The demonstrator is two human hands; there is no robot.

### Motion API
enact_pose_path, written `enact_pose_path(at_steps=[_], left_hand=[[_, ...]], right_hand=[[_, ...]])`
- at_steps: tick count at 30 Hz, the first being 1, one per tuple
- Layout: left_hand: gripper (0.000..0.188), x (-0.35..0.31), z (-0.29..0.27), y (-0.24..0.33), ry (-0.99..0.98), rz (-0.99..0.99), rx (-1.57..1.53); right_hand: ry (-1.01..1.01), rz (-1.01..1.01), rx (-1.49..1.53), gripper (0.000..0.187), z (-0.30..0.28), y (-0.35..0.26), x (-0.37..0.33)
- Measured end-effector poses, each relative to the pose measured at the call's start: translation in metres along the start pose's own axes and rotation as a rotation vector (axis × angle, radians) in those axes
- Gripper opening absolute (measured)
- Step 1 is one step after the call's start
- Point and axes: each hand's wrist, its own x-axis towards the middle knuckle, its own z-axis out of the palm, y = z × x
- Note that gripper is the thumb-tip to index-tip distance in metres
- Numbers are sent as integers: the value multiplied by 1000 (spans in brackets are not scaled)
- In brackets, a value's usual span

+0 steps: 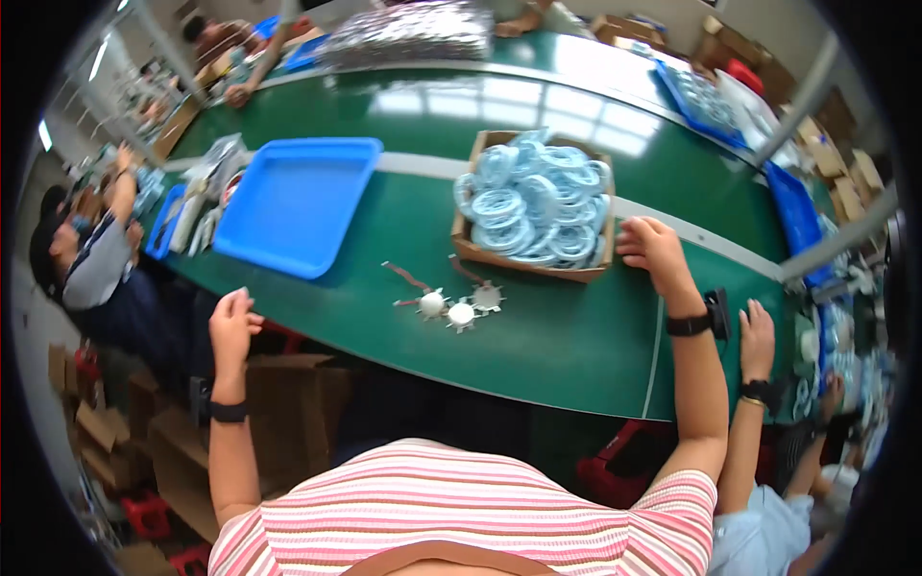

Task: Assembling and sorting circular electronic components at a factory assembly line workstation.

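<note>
Our right hand [656, 252] sits right of centre in the frame, resting on the green desk [567, 336] with its fingers [636, 240] loosely curled and holding nothing. They touch, or all but touch, the lower right corner of the cardboard box [534, 261], which is heaped with pale blue coiled rings [538, 197]. The box lies to the left of that hand and slightly above it in the frame, its long side running across the picture and tilting a little down to the right.

Our left hand [233, 328] hangs at the near edge of the desk in the lower left, fingers slack and half open, empty. It is well apart from the box.

Between our two hands, just below the box, we see three small star-shaped metal parts with pale domes [459, 307] lying on the desk, thin reddish leads trailing up and to the left from them. They lie nearer our right hand than our left. By our judgement the right hand has the shorter reach to both box and parts.

A blue tray [298, 204] lies further left, beyond the left hand. Another person's hand [757, 338] rests at the desk's right end.
</note>
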Motion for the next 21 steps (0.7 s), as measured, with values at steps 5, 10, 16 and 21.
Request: enact_pose_path(at_steps=[5,10,16,21], left_hand=[[65,71,25,-14,-124,-483,-107],[55,96,31,-7,-246,-508,-135],[35,126,12,12,-20,-398,-442],[43,115,31,151,-178,-177,-498]], right_hand=[[222,37,109,22,-114,-4,86],[453,75,366,20,-213,-1,221],[751,23,385,20,-228,-16,333],[752,27,436,19,-231,-23,372]])
